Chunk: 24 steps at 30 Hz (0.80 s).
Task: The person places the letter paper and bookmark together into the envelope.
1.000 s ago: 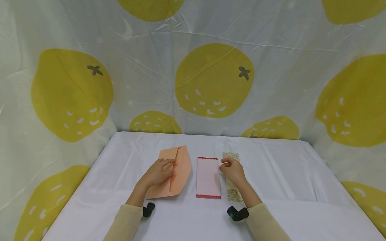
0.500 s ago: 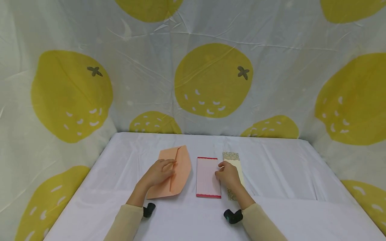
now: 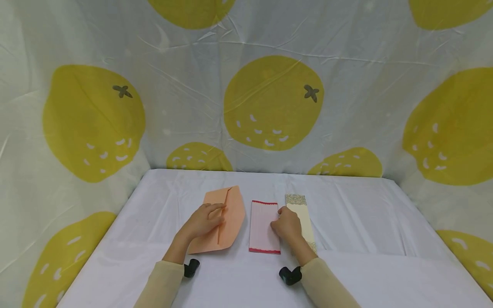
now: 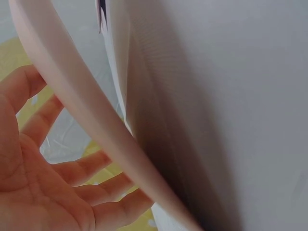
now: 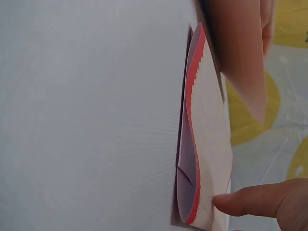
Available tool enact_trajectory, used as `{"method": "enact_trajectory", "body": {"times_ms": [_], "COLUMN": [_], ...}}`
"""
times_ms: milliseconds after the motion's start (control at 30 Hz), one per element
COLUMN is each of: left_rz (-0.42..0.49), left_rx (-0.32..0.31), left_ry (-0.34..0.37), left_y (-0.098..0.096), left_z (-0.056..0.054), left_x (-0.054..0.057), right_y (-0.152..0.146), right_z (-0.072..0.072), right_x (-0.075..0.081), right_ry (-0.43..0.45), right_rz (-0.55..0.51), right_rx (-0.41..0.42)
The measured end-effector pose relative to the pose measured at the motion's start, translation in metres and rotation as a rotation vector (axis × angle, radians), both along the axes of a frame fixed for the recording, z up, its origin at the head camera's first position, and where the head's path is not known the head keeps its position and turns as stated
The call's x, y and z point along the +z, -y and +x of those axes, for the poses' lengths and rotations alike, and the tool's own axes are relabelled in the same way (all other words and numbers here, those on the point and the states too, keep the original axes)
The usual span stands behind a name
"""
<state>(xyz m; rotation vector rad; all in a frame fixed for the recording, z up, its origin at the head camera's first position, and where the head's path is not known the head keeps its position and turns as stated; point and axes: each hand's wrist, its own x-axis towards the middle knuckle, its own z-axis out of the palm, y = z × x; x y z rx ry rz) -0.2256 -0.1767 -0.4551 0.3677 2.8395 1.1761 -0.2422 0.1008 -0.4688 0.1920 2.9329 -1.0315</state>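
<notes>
A peach paper envelope (image 3: 231,226) lies on the left, its pointed flap toward the middle. My left hand (image 3: 202,221) rests on it with loosely spread fingers; the left wrist view shows this hand (image 4: 43,178) against the peach envelope's curved edge (image 4: 91,110). At the centre lies a pink paper sleeve (image 3: 263,226) with red scalloped trim at both ends. My right hand (image 3: 289,223) pinches its right side, thumb (image 5: 245,199) on top. In the right wrist view the pink sleeve (image 5: 209,125) bows upward and its red-trimmed end gapes. Fingers beneath are mostly hidden.
Right of the pink sleeve lies a narrow cream paper piece (image 3: 300,209) with gold glittery ends, partly under my right forearm. A white cloth (image 3: 366,222) covers the table. Behind hangs a pale curtain (image 3: 185,94) printed with yellow fruit.
My right hand has moved left from above the cream piece to the pink sleeve's right edge. The sleeve has shifted slightly left. The cream piece's near end has swung right. My left hand stays put.
</notes>
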Motion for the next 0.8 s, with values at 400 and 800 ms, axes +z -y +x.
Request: {"method": "enact_trajectory", "body": {"times_ms": [400, 800], "left_rz": [-0.008, -0.016], "left_rx": [-0.007, 0.002], "left_ry": [0.000, 0.008], "left_y": [0.0000, -0.0017], "left_z": [0.0014, 0.0010], "left_x": [0.0007, 0.0006], "right_y": [-0.0004, -0.0063], "right_z": [-0.0028, 0.0019], "right_x": [0.0021, -0.0037], "right_ry": [0.046, -0.060], "right_rz": [-0.035, -0.072], "right_rx": [-0.044, -0.031]}}
